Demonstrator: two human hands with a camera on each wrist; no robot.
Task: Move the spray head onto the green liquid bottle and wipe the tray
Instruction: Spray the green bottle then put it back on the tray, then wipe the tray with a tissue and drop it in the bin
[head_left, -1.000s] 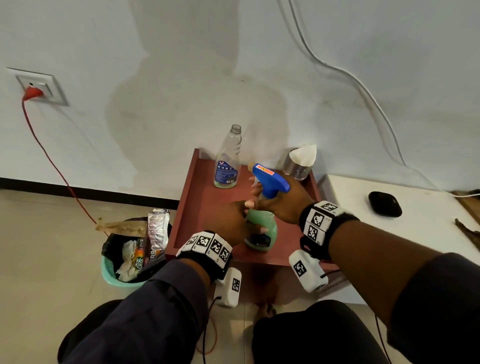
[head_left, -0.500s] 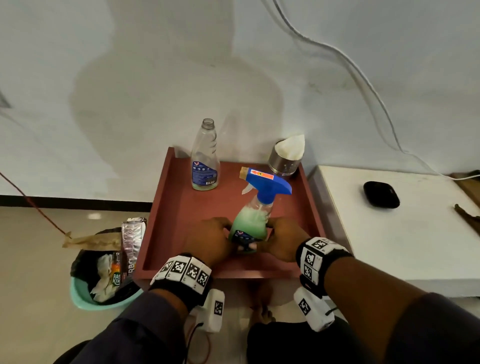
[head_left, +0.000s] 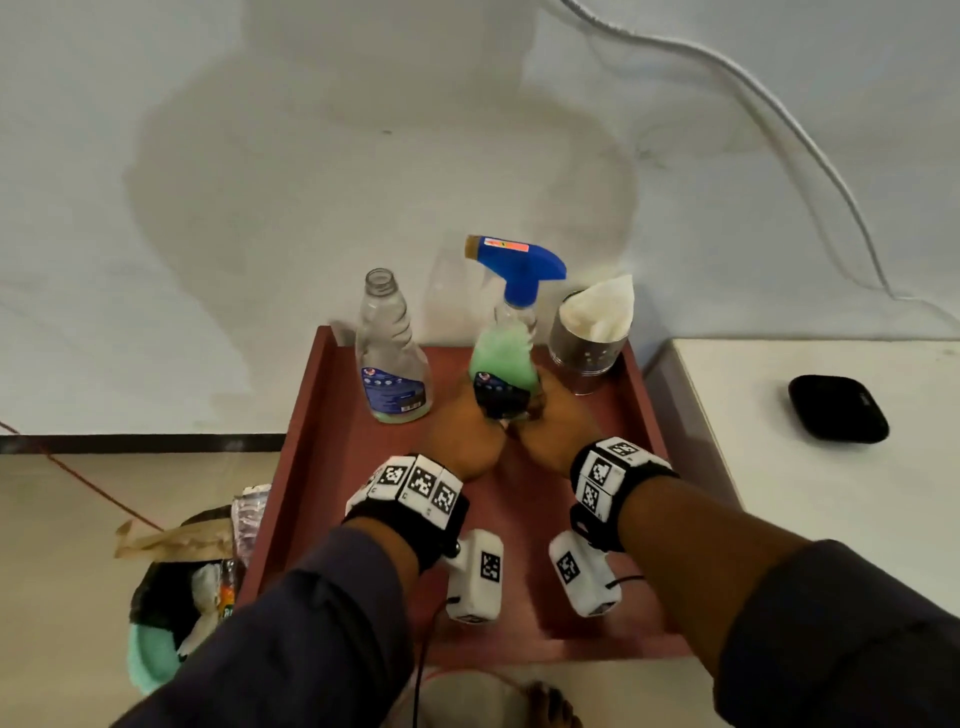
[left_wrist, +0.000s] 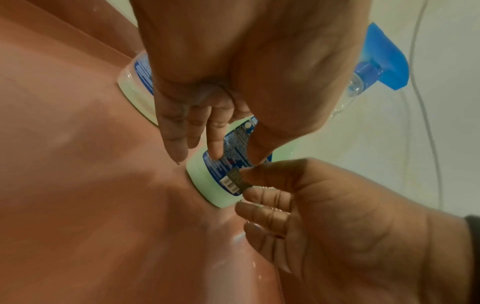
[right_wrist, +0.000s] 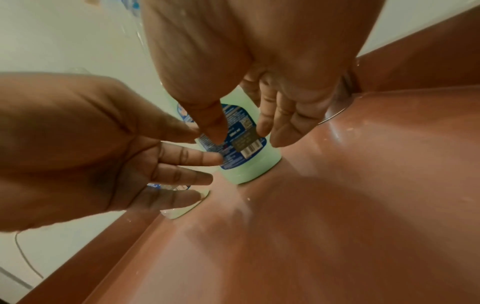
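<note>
The green liquid bottle (head_left: 503, 358) stands upright toward the back of the red-brown tray (head_left: 322, 467), with the blue spray head (head_left: 519, 265) on its neck. My left hand (head_left: 467, 431) touches the bottle's base from the left with straight, spread fingers (right_wrist: 192, 158). From the right, my right hand (head_left: 553, 421) pinches the base, thumb (right_wrist: 213, 127) on the label and fingers beside it. In the left wrist view the bottle's base (left_wrist: 207, 185) rests on the tray floor (left_wrist: 78, 185), and the spray head (left_wrist: 384, 59) shows behind my hand.
A clear, nearly empty bottle (head_left: 389, 358) without a cap stands just left of the green one. To the right is a metal cup (head_left: 589, 358) holding white tissue. A white table (head_left: 810, 493) with a black case (head_left: 836, 408) adjoins the tray. A full bin (head_left: 171, 597) sits on the floor, left.
Both hands have carried the green bottle from the tray's front toward the back, between the clear bottle and the metal cup. My left fingers have straightened.
</note>
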